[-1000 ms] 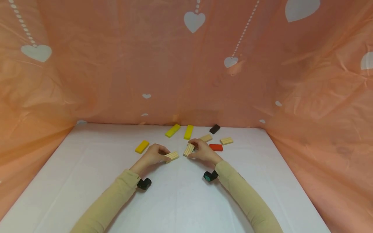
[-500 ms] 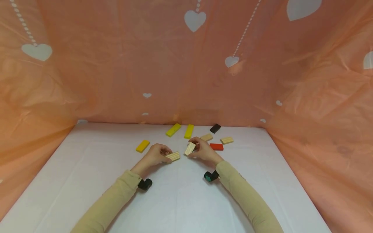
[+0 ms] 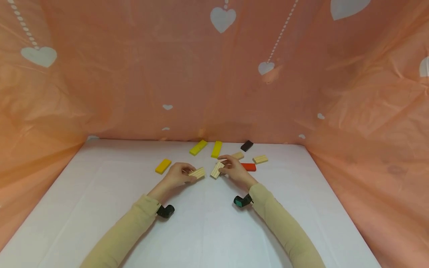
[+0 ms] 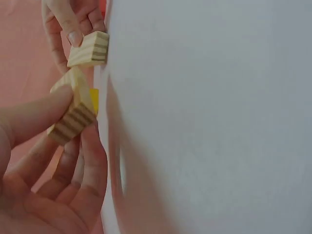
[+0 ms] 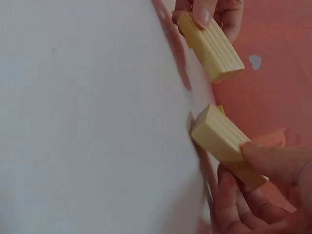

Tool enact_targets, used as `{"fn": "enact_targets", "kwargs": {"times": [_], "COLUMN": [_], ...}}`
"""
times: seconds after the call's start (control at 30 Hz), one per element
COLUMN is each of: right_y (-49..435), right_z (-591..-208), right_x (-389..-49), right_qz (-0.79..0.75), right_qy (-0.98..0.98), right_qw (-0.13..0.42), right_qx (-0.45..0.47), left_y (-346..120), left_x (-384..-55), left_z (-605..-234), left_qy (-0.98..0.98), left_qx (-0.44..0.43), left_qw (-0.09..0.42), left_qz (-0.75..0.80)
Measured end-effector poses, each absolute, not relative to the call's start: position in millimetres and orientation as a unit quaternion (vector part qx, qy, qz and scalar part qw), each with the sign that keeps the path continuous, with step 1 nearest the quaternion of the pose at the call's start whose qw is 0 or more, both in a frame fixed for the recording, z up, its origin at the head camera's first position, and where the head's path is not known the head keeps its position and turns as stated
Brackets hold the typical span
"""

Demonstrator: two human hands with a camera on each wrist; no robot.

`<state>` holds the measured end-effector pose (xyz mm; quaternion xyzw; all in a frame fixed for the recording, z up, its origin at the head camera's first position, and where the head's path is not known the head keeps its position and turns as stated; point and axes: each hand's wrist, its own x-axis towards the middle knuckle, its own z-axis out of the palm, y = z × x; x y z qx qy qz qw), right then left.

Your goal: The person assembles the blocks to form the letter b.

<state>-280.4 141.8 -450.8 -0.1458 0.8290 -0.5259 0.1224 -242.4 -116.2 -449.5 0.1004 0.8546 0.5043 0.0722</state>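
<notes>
red block (image 3: 249,167): landmark, flat on the white table (image 3: 207,230), its left end just behind the right hand (image 3: 235,172) in the head view.
left hand (image 3: 175,175): grasping the left striped block (image 3: 198,173) near one end, thumb and fingers on opposite sides; well left of the red block.
right hand: grasping the right striped block (image 3: 216,171) by one end, thumb against a face; that block sits left of the red block, nearer to it than the other held one.
held blocks: tilted and apart, free ends toward each other; whether the right one's lower corner touches the table, i cannot tell.
slip risk: each grip covers only one end, so a knock on a free end could twist the block out of the fingers.
bump risk: if the hands close unevenly, corners could collide, as the two blocks lie at different angles.
sweep risk: the right hand is close by the red block and the plain block (image 3: 238,155) beyond it; a careless drop of the knuckles could shove either.
</notes>
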Motion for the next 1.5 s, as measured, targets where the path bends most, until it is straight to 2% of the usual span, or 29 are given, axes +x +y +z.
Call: {"fn": "enact_targets", "kwargs": {"times": [0.17, 0.47, 0.73, 1.0, 1.27, 1.5], "right_y": [138.5, 137.5, 138.0, 134.8, 133.6, 127.5], "right_z": [-449.2, -438.7, -436.9, -436.3, -444.1, -452.0], "right_x": [-279.2, -274.1, -268.3, -257.0, -249.7, -244.0], "right_qz": [-0.549, -0.562, -0.583, -0.583, -0.595, -0.616], "right_qy": [0.817, 0.807, 0.790, 0.788, 0.774, 0.746], "right_qw": [0.106, 0.117, 0.141, 0.152, 0.166, 0.205], "right_qx": [-0.142, -0.143, -0.127, -0.123, -0.136, -0.149], "left_y": [-119.1, -122.7, -124.3, -124.0, -116.8, -105.6], "left_x": [-236.8, -220.3, -197.8, -180.0, -164.5, -152.6], "left_z": [-445.2, -436.1, -442.5, -443.7, -447.3, -450.4], "left_qy": [0.835, 0.798, 0.750, 0.750, 0.709, 0.731], "left_qx": [0.050, 0.006, 0.028, 0.040, 0.018, -0.001], "left_qw": [0.084, 0.119, 0.164, 0.164, 0.220, 0.199], "left_qz": [0.542, 0.591, 0.641, 0.639, 0.669, 0.653]}}
